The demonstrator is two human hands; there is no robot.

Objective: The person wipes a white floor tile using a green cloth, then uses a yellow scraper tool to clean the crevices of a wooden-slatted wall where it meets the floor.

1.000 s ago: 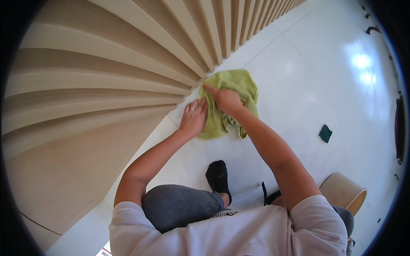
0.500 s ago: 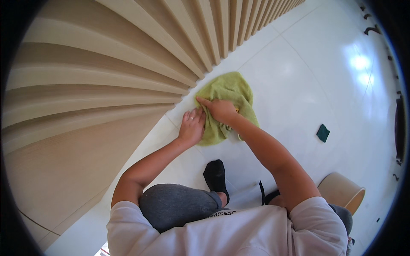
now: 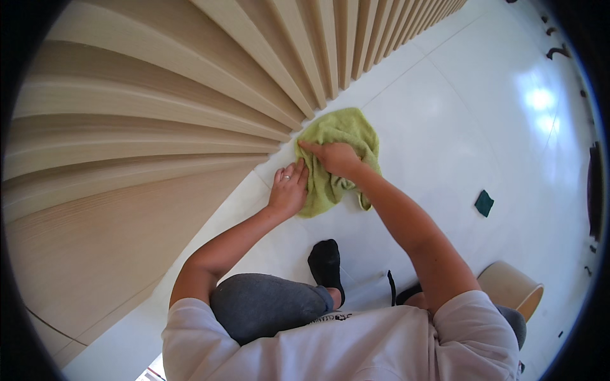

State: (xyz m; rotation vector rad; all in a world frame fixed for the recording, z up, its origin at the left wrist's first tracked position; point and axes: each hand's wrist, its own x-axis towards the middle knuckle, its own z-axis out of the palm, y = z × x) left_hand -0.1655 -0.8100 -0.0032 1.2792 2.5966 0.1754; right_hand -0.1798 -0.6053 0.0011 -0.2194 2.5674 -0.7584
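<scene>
A yellow-green cloth (image 3: 346,130) lies rumpled on the white tiled floor, close against the foot of the wooden slats. On top of it presses my right hand (image 3: 337,157), index finger stretched toward the cloth's left edge and the other fingers curled into the fabric. My left hand (image 3: 289,189), with a ring on one finger, rests flat at the cloth's left side, its fingertips at the cloth's edge and near my right index finger. Whatever lies under my right palm is hidden.
Light wooden slats (image 3: 254,47) rise along the left and far side, joining a flat wooden panel (image 3: 114,241). A small dark green pad (image 3: 484,203) lies on the floor to the right. Near my right elbow is a beige curved object (image 3: 508,286). My black-socked foot (image 3: 325,261) is below the cloth.
The whole view has shifted slightly, so most things appear a little farther right. A small yellow spot beside my right wrist no longer shows. Both hands stay at the cloth.
</scene>
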